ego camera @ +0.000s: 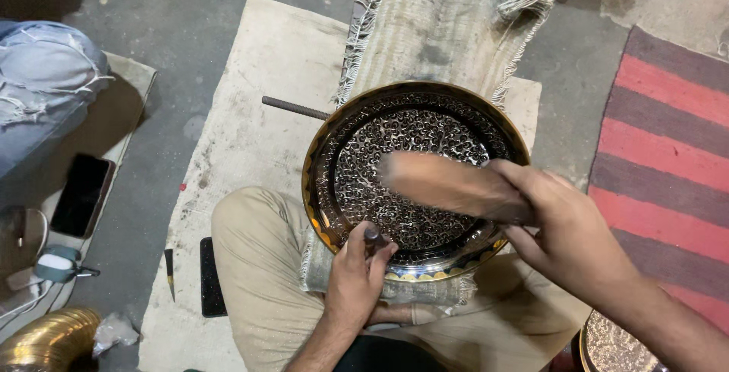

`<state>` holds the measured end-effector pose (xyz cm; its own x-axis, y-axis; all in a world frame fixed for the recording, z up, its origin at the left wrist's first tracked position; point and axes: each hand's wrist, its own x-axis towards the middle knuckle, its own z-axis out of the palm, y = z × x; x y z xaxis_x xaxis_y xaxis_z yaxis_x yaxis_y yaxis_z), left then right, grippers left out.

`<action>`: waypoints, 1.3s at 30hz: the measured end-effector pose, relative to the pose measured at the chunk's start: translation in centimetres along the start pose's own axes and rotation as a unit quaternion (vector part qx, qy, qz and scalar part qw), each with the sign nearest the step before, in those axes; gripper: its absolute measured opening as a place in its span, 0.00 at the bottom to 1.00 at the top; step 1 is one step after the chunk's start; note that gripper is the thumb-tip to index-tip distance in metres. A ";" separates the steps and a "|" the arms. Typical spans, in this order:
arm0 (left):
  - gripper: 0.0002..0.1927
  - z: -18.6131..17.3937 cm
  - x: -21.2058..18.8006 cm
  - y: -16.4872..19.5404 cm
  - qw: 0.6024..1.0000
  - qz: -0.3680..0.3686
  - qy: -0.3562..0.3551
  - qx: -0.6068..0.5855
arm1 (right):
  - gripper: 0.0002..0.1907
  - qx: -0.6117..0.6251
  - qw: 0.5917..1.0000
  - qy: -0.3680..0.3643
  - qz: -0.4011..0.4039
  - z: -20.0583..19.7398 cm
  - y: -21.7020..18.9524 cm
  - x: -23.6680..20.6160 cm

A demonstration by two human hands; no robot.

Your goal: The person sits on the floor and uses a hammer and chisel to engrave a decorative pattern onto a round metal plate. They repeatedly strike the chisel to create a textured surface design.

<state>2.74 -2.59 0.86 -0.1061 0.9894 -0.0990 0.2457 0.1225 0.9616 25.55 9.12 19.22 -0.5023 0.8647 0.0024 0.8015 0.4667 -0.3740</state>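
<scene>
Engraved brass tray (pixel 416 129): rests on the lap, just beyond the left fingers. Left hand (pixel 355 273): closed round a small punch (pixel 373 234), tip on the near rim band. Right hand (pixel 566 235): wrapped round a blurred wooden mallet (pixel 448 184). Centre pattern appears complete; rim work unfinished, by judgement.

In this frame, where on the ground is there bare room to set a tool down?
Free: the pale floor cloth between the thin rod and the bent knee; also the striped rug on the right. Crowded: the brass plate under the left hand and right hand, and around the phone.
</scene>
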 end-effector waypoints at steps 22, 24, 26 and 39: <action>0.20 0.3 0.3 -0.2 0.997 0.000 -0.022 0.080 | 0.48 -0.183 0.975 -0.123 -0.024 0.3 -1.3 0.2; 0.21 0.2 0.2 -0.1 0.997 0.020 -0.018 0.079 | 0.48 -0.228 0.963 -0.143 -0.024 0.2 -1.3 0.2; 0.19 0.3 0.1 -0.1 0.997 0.009 -0.014 0.082 | 0.47 -0.212 0.967 -0.138 -0.017 0.2 -1.2 0.2; 0.19 0.1 0.5 0.5 0.997 -0.012 -0.027 0.066 | 0.40 -0.135 0.985 -0.109 -0.005 0.3 0.0 0.5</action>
<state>2.93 -2.02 1.23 -0.0629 0.9883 -0.1388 0.3686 0.1523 0.9170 25.20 9.46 18.91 -0.5454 0.8125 -0.2060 0.8380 0.5336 -0.1141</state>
